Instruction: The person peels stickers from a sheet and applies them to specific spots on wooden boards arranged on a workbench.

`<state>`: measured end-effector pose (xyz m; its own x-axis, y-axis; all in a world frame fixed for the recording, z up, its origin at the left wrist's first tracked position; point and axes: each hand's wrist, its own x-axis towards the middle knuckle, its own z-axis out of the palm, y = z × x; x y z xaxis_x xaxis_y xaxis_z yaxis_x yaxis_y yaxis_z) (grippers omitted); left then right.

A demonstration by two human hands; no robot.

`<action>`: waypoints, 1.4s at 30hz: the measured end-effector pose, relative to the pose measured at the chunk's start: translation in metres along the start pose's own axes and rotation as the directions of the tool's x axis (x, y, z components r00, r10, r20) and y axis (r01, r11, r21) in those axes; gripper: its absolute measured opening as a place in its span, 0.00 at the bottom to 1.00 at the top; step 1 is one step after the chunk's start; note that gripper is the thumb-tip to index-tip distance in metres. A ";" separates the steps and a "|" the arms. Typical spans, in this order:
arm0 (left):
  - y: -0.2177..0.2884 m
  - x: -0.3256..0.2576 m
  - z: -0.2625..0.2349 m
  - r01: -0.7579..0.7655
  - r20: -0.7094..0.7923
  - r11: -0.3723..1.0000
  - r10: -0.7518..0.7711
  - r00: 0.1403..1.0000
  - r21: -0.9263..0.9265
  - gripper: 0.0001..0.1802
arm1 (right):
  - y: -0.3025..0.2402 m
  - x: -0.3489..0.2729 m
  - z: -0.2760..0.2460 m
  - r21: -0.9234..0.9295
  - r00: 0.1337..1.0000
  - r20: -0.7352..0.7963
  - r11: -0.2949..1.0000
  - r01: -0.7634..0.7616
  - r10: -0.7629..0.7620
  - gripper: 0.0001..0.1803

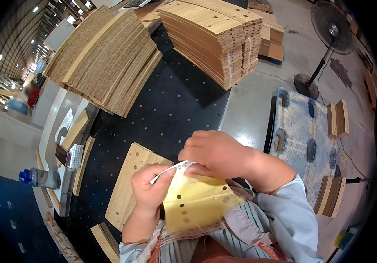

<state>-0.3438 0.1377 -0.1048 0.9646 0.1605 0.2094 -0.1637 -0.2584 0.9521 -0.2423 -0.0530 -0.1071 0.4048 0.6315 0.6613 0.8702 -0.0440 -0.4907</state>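
Note:
My left hand [150, 185] and my right hand [222, 152] are close together in front of my body. Both pinch the upper edge of a limp yellow sheet [199, 195], which has dark round spots and a folded white rim. It hangs down over my lap, its lower part blurred; whether it is paper or thin film I cannot tell. Under and beside my left forearm lies a wood-grain board [125, 188] with drilled holes, on the black worktable [166, 101]. My right fingertips are partly hidden behind the sheet's edge.
Drilled boards [201, 48] and particleboard panels [105, 57] stand stacked at the far side. To the right, a worn blue pallet [300, 127] lies near a standing fan [332, 30] and small board stacks [330, 196]. A blue-capped bottle [46, 179] is at left.

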 end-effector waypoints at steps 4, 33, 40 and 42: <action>-0.002 -0.002 0.001 -0.036 0.039 0.999 0.036 0.999 -0.001 0.02 | 0.001 -0.005 0.005 -0.006 0.995 0.093 1.000 -0.024 0.024 0.09; -0.151 -0.039 -0.316 0.491 -0.624 0.666 -0.048 0.780 0.562 0.18 | 0.098 -0.058 0.097 0.900 0.575 0.073 0.194 -0.390 0.815 0.06; -0.235 -0.080 -0.481 0.908 -0.975 0.416 -0.184 0.126 0.039 0.23 | 0.133 -0.088 0.101 0.881 0.544 0.092 0.187 -0.435 0.834 0.05; -0.253 -0.085 -0.504 0.873 -0.987 0.485 -0.155 0.031 -0.049 0.26 | 0.126 -0.074 0.107 0.867 0.563 0.090 0.214 -0.451 0.822 0.06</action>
<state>-0.4885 0.6701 -0.2512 -0.1491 0.9856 0.0791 0.7529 0.0613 0.6553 -0.1929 -0.0220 -0.2787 0.9177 0.3887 -0.0819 -0.2394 0.3768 -0.8948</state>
